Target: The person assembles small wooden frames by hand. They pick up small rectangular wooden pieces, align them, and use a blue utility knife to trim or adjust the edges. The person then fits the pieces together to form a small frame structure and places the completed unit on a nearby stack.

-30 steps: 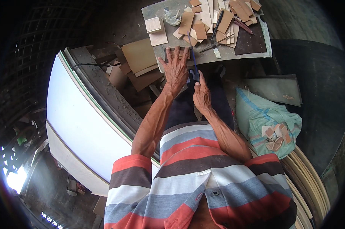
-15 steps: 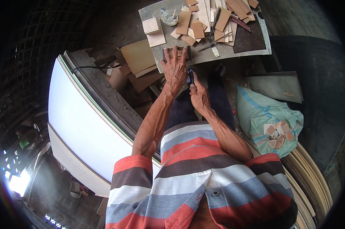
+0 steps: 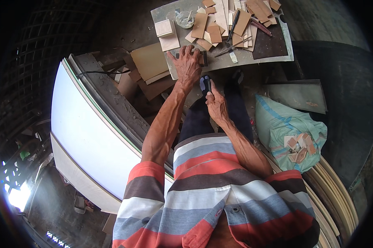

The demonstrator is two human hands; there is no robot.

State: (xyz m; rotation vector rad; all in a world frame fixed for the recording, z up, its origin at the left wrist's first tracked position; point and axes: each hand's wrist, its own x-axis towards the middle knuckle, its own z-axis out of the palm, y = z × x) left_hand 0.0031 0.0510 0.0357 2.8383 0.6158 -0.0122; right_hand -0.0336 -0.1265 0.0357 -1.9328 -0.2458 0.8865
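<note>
My left hand (image 3: 187, 67) rests palm down at the near edge of the work table (image 3: 240, 59). Its fingers are bent but apart, over a small dark-edged rectangular frame (image 3: 204, 58) that shows mostly on the hand's right side. Lower and to the right, in front of the table, my right hand (image 3: 217, 106) is closed round a slim dark-handled tool (image 3: 210, 85). The tool's tip is hard to make out against the dark trousers and my foot. Beyond my left hand lies a small stack of pale wooden blocks (image 3: 165, 29).
Thin wood pieces (image 3: 214, 33) lie heaped on the table beside a black pen (image 3: 233, 25), tweezers (image 3: 229, 48) and a clear dish (image 3: 184, 19). A large white panel (image 3: 91, 128) leans at my left. A green sack (image 3: 273, 120) holding wood scraps stands at right.
My left hand has drawn its flat, outstretched fingers back into a bend, baring part of the frame. My right hand, with the tool, has moved slightly down, away from the table edge.
</note>
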